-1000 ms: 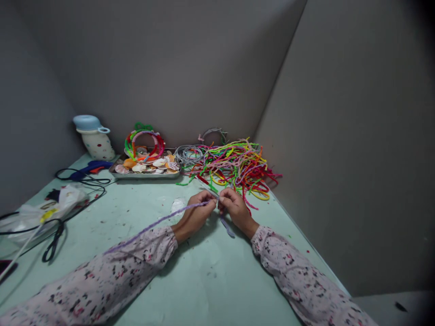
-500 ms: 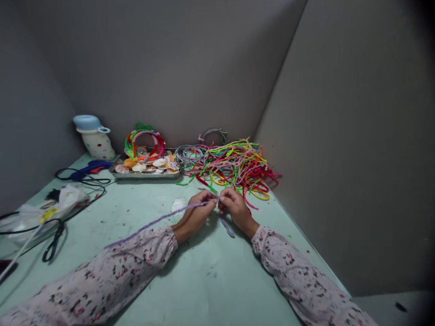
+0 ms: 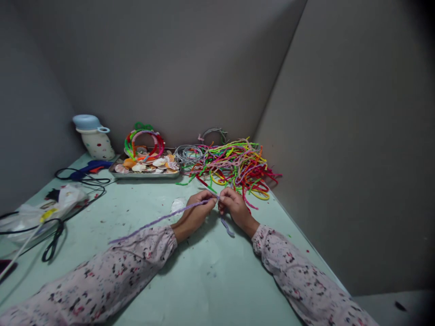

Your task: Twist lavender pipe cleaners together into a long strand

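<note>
Purple strand, fuzzy and slender, held up over the smooth, pale-green table! Behind it, a shaggy, tangled heap; then a shiny metal tray of curved shells. Left hand grasps the strand, thumb against fingers; right hand pinches close beside.
</note>
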{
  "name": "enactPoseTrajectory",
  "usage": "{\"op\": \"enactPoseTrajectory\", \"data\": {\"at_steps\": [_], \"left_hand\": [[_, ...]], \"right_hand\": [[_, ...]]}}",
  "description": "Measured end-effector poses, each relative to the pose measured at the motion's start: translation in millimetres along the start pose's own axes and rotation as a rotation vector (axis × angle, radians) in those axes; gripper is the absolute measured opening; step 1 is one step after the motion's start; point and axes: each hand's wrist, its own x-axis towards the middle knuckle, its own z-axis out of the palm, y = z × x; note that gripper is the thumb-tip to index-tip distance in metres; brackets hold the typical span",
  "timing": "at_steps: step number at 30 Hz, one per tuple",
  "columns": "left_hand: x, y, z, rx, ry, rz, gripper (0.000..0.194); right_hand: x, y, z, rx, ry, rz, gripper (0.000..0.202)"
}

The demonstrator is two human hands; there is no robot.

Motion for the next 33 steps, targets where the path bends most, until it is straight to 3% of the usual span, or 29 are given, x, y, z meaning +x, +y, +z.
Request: {"op": "enactPoseTrajectory", "data": {"at_steps": [8,15,25,33], "left_hand": [[0,-4,1.8,-0.044,-0.014,-0.018,0.019],[-1,3,2.1,-0.197,-0.113,-0.084,0.023],[-7,-5,3.9,-0.101,-0.385,-0.081,0.036],[-3,1,2.9,-0.158,-0.152,-0.064,0.026]], "right_hand": [[0,1,0,0.003,0.003,-0.014,0.014],[1,0,2,-0.006,0.087,-0.035,0.013],[7,6,-3,-0.07,0.219,-0.154,0.01],[5,10,-3,-0.171,0.208,-0.155,0.011]]}}
